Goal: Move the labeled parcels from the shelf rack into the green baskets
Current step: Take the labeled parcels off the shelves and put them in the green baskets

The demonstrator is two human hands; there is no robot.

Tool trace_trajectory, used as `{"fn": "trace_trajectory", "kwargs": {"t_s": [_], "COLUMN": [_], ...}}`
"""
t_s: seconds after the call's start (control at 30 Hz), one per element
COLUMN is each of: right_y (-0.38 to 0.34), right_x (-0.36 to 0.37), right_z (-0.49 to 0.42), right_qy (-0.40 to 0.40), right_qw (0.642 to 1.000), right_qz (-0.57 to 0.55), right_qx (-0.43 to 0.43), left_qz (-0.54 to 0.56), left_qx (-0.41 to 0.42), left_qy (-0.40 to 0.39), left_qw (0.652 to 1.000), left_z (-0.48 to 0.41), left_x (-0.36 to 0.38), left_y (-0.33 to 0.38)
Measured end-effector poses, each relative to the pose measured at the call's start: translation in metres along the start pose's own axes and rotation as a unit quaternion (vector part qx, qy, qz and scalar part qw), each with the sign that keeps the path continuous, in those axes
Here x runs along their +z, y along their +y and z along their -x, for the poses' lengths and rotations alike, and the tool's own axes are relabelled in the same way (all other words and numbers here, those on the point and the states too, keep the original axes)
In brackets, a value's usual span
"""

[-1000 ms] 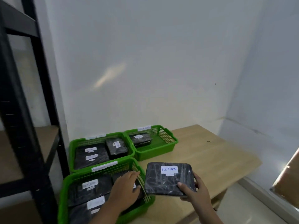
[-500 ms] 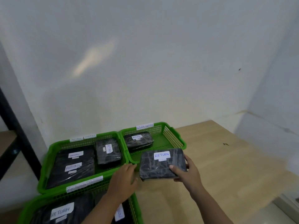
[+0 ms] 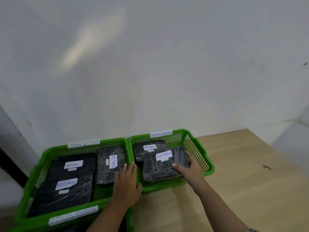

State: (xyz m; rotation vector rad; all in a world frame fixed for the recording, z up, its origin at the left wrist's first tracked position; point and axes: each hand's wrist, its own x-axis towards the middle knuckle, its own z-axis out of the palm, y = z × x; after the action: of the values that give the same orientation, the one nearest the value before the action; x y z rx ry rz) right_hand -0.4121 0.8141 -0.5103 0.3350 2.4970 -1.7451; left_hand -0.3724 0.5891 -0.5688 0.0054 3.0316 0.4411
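Inside right basket (image 3: 197, 148), right hand (image 3: 190, 171) grips parcel (image 3: 163, 164).

You're working in dim, flat, greyish light, with one soft pale streak glowing on the wall (image 3: 90, 41) at upper left. The plastic wrap on the parcels (image 3: 164, 163) throws faint glare. Your wide lens bends lines near the edges, and the lower-left corner smears with blur.
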Motion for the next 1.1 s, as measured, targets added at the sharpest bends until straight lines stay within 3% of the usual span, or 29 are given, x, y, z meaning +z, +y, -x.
{"fn": "trace_trajectory", "kwargs": {"t_s": [0.2,0.37,0.53,0.77,0.97,1.1], "right_y": [0.006,0.022,0.033,0.034,0.042,0.052], "right_x": [0.010,0.014,0.024,0.027,0.028,0.021], "right_z": [-0.032,-0.048,-0.050,-0.044,-0.039,-0.034], "right_qy": [-0.089,-0.180,-0.134,-0.090,-0.052,-0.045], "right_qw": [0.988,0.939,0.890,0.862,0.869,0.880], "right_qz": [0.127,0.286,0.432,0.499,0.490,0.458], "right_qx": [0.022,0.059,0.055,0.022,-0.044,-0.119], "left_qz": [-0.005,-0.053,-0.066,-0.046,-0.001,-0.004], "left_qx": [-0.010,-0.020,-0.041,-0.061,-0.078,-0.103], "left_qy": [0.008,0.022,0.033,0.038,0.055,0.022], "left_qw": [1.000,0.998,0.996,0.996,0.995,0.994], "left_z": [0.006,0.008,0.009,0.010,0.009,0.010], "left_x": [0.010,0.018,0.022,0.022,0.022,0.014], "left_y": [-0.005,-0.004,0.001,0.009,0.015,0.022]}}
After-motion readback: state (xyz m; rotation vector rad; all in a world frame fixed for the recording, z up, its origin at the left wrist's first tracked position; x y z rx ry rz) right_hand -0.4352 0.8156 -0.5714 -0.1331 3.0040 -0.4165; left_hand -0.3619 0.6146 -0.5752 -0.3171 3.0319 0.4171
